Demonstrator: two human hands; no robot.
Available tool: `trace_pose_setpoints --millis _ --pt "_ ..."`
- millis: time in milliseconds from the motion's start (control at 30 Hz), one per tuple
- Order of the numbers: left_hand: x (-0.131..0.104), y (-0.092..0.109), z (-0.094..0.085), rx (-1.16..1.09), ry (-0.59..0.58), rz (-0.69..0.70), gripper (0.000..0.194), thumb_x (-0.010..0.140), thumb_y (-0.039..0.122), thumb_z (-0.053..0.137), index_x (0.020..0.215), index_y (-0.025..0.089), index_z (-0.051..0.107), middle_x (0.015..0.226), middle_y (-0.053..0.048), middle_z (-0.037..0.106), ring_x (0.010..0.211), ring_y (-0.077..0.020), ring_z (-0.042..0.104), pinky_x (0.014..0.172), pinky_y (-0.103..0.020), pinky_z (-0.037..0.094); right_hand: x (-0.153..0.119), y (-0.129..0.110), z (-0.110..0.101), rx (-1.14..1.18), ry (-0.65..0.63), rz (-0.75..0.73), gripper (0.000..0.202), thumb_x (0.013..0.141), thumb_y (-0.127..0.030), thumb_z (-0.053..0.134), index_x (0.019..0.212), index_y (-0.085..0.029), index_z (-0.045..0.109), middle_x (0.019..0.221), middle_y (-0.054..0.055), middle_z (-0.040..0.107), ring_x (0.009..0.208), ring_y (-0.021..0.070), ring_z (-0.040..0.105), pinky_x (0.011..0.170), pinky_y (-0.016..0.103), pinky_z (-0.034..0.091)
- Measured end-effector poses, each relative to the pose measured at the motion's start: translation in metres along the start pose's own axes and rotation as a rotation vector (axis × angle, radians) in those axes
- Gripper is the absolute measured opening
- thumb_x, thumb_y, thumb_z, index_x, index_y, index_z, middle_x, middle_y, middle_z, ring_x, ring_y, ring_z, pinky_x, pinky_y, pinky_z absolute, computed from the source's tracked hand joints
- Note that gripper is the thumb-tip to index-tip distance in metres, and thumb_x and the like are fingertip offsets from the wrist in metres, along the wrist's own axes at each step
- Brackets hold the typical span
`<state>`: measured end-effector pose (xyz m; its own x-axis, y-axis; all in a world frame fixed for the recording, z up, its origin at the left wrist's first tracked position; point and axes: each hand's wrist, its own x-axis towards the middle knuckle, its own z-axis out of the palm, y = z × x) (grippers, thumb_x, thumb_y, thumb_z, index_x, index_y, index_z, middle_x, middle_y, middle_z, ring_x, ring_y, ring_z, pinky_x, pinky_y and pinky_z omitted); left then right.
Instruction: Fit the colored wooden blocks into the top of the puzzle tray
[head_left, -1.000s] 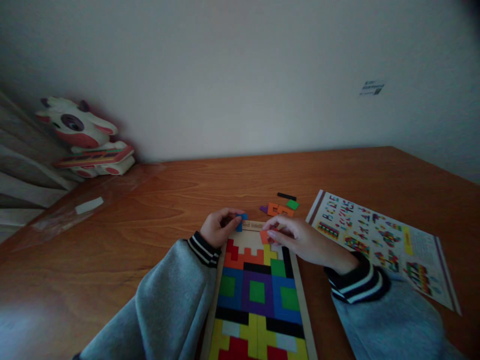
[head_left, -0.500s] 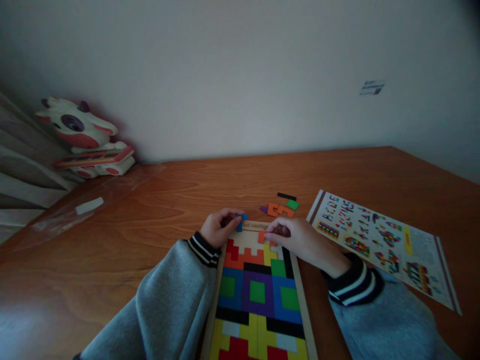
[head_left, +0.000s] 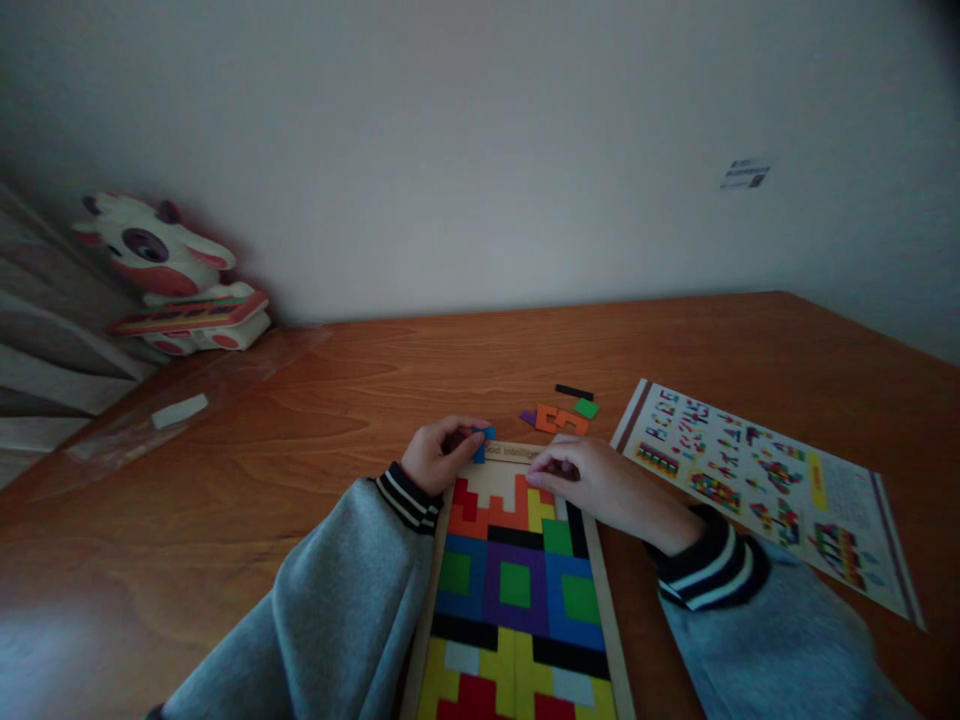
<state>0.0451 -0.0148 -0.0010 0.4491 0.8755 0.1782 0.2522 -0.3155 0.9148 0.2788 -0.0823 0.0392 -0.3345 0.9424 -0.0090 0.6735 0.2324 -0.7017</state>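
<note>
Left hand [head_left: 437, 455] with blue piece [head_left: 484, 440] at board [head_left: 613, 650] corner

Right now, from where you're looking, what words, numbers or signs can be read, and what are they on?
"ood intellig", on the puzzle board's top strip; its ends are covered by the blue piece and the right hand's fingers.
Printed sheet: letter- and digit-like shapes at one corner, too small to read surely; other print unreadable.
Wall label: lines and a square code, too blurred.
</note>
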Motion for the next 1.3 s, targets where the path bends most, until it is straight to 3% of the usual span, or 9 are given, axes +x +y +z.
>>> trace_pose_setpoints --millis 300,433,733,900,1100,1300 --pt "0.000 0.001 0.001 -0.019 0.000 -0.014 0.035 0.085 0.040 0.061 0.106 0.012 0.065 0.087 -0.008 0.071 0.070 -0.0141 0.064 0.063 -0.024 0.050 0.000 0.002 0.002 -0.085 0.090 -0.043 0.021 0.090 -0.035 0.056 0.084 -0.020 0.069 0.077 0.002 0.067 0.068 0.0144 0.060 0.061 0.027 0.042" --pt "0.001 0.000 0.001 -0.065 -0.001 -0.036 0.039 0.082 0.040 0.064 0.109 0.011 0.063 0.089 -0.009 0.072 0.072 -0.0148 0.065 0.064 -0.025 0.052 0.003 0.009 -0.002 -0.126 0.250 -0.010 0.021 0.092 -0.034 0.052 0.084 -0.020 0.067 0.079 0.003 0.066 0.067 0.0154 0.059 0.061 0.029 0.043" --pt "0.000 0.001 0.003 -0.112 -0.005 -0.044 0.038 0.081 0.042 0.066 0.102 0.011 0.064 0.086 -0.010 0.072 0.071 -0.0152 0.066 0.064 -0.026 0.053 0.005 0.043 -0.012 -0.414 0.499 0.027 0.027 0.091 -0.036 0.051 0.107 -0.019 0.063 0.102 0.012 0.063 0.096 0.0272 0.059 0.086 0.042 0.045" --pt "0.001 0.002 0.002 -0.091 -0.015 -0.041 0.038 0.081 0.042 0.065 0.102 0.010 0.064 0.086 -0.009 0.072 0.070 -0.0144 0.065 0.063 -0.025 0.052 0.006 0.063 -0.014 -0.490 0.467 0.090 0.034 0.089 -0.041 0.052 0.110 -0.017 0.064 0.109 0.015 0.060 0.101 0.0311 0.057 0.087 0.046 0.046" --pt "0.001 0.002 0.002 -0.087 -0.011 -0.040 0.038 0.081 0.042 0.065 0.102 0.011 0.065 0.086 -0.009 0.071 0.070 -0.0147 0.064 0.064 -0.026 0.052 0.008 0.067 -0.016 -0.430 0.456 0.090 0.027 0.088 -0.035 0.054 0.104 -0.017 0.067 0.103 0.012 0.060 0.096 0.0274 0.060 0.087 0.042 0.047" --pt "0.001 0.001 0.002 -0.064 -0.010 -0.035 0.037 0.082 0.042 0.064 0.103 0.011 0.065 0.084 -0.008 0.071 0.070 -0.0148 0.065 0.065 -0.026 0.053 0.005 0.066 -0.022 -0.377 0.416 0.102 0.024 0.086 -0.026 0.054 0.104 -0.017 0.066 0.101 0.011 0.061 0.081 0.0222 0.062 0.076 0.037 0.050"
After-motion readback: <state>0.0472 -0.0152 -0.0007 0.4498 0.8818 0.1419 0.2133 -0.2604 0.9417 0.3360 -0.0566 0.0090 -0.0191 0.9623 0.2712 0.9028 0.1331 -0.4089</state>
